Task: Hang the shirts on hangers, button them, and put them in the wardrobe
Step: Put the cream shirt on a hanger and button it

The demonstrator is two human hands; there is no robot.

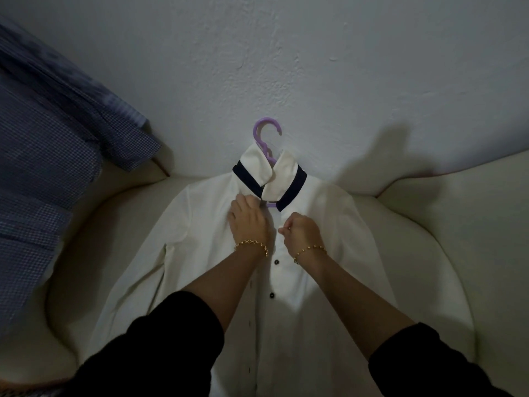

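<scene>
A white shirt (329, 239) with a dark-banded collar lies front-up on a cream sofa, on a purple hanger (264, 133) whose hook pokes out above the collar. Small dark buttons run down its open placket. My left hand (247, 217) grips the left front edge just below the collar, fingers curled into the fabric. My right hand (299, 227) pinches the right placket edge near the top, opposite the left hand. Both wrists wear gold bracelets.
A blue checked shirt (48, 156) is draped over the sofa's left arm and back. The cream sofa (458, 224) curves round the white shirt, with a white wall (286, 53) behind it.
</scene>
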